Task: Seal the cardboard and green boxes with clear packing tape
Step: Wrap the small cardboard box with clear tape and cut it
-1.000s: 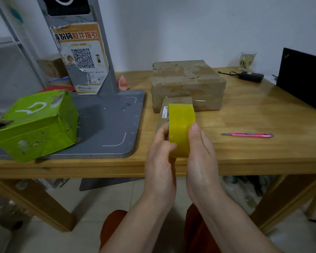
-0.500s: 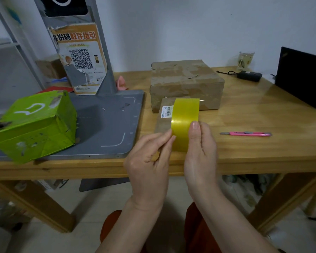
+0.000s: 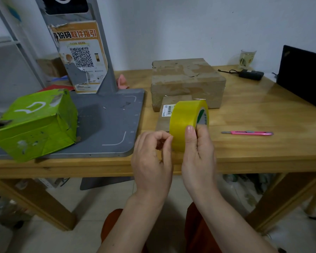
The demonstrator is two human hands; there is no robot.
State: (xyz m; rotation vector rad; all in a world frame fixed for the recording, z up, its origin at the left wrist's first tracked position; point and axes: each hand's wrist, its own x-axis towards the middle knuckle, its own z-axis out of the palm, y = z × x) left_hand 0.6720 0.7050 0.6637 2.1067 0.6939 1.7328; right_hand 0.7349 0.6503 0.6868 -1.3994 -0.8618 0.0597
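The right hand (image 3: pixel 197 154) grips the tape roll (image 3: pixel 186 123), thumb on its outer band and fingers curled round the far side. The roll stands on edge above the near rim of the tabletop (image 3: pixel 263 114), its axis running left to right and tipped slightly away, the open core with a green-and-white label facing right. The left hand (image 3: pixel 151 157) is curled just left of the roll, fingertips (image 3: pixel 169 140) pinched at the band's near edge; whether they hold a tape end I cannot tell. Just beyond the roll lies a small flat parcel (image 3: pixel 165 114), and behind that the cardboard box (image 3: pixel 187 81). Right of the hands lies a pink knife (image 3: pixel 248 132), lengthwise left to right. Well to the left, the green box (image 3: pixel 35 123) sits tilted on a grey base plate (image 3: pixel 108 125).
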